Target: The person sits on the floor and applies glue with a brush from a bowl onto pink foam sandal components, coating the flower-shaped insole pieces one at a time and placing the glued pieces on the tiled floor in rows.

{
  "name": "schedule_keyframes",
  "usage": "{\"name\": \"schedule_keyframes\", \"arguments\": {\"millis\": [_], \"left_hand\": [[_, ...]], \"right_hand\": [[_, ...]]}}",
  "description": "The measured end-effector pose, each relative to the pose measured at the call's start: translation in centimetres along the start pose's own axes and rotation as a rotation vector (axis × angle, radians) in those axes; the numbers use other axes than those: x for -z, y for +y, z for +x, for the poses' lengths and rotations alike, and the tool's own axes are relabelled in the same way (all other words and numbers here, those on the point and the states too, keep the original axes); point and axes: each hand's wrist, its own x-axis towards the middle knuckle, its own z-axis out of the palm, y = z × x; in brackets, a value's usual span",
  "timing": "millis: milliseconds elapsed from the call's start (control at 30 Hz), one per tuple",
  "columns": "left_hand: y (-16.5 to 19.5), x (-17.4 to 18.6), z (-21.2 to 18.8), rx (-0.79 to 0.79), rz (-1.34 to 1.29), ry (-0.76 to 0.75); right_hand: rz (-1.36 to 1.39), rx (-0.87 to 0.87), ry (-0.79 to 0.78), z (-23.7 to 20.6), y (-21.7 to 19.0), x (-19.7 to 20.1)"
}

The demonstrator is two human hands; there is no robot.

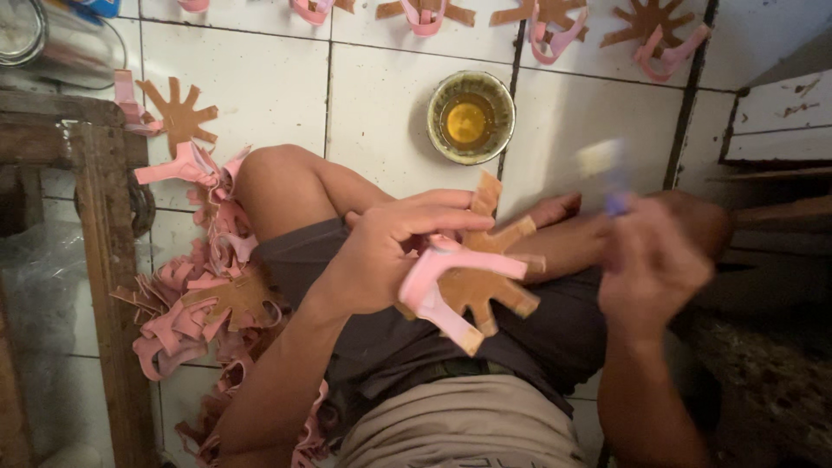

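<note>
White tiled floor. Pink-and-brown cutout [472, 282] pinched in left hand [381, 256]; right hand [654, 264] closed on blurred brush [611, 178]. Cutout best held steady and flat while glued.

No labels, signs or screens show anywhere in view. The only thing close to packaging is a sheet of clear plastic wrap [39, 286] at the far left edge, crumpled and glossy, lying behind the wooden frame [104, 260]; whether it encloses anything cannot be told. A small blue scrap [97, 7] sits at the top left corner, too cut off by the frame edge to say whether it is a package.
</note>
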Motion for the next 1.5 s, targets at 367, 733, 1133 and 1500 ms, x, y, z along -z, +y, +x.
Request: {"name": "schedule_keyframes", "arguments": {"millis": [367, 733, 1133, 1500], "left_hand": [[1.2, 0.2, -0.4, -0.077, -0.04, -0.055], [0.9, 0.4, -0.3, -0.06, -0.1, -0.104], [-0.3, -2.5, -0.4, -0.071, -0.042, 0.077], [-3.2, -2.8, -2.1, 0.211, -1.302, 0.098]], "right_hand": [[-0.123, 0.045, -0.328, -0.4, -1.2, 1.1], [-0.18, 0.064, -0.373, 0.8, -2.3, 0.7], [0.234, -0.337, -0.24, -1.3, 0.2, -1.5], [0.484, -0.615, -0.087, -1.7, 2.3, -1.3]]}}
